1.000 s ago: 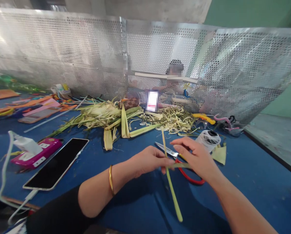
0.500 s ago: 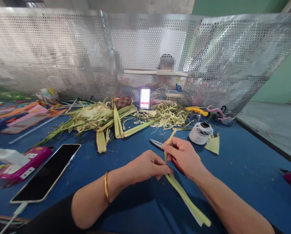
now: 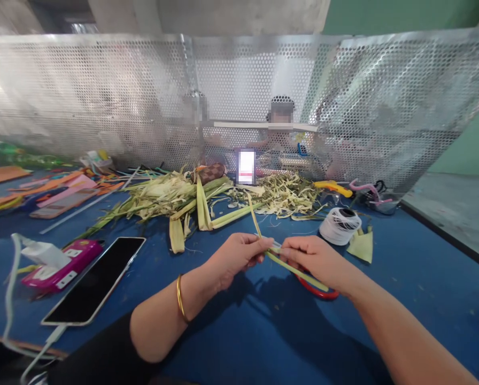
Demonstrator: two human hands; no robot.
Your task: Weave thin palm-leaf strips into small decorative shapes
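Observation:
Both hands meet over the blue table (image 3: 231, 331) and pinch a thin green-yellow leaf strip (image 3: 293, 269). My left hand (image 3: 234, 256), with a gold bangle on its wrist, grips the strip where it bends. My right hand (image 3: 317, 258) holds the same strip just to the right, fingers closed. One end of the strip rises toward the leaf pile; the other runs down to the right over red-handled scissors (image 3: 315, 289) lying under my right hand.
A heap of palm leaves and shavings (image 3: 191, 195) lies at the back. A spool of white thread (image 3: 339, 225) stands right of it. A black phone (image 3: 97, 278) and a pink case (image 3: 61, 262) lie left. A perforated metal screen (image 3: 103, 96) closes the far side; a person sits behind it.
The strip was hanging down toward me; now it is folded and held nearly level between both hands. My hands have drawn together and slightly away from me.

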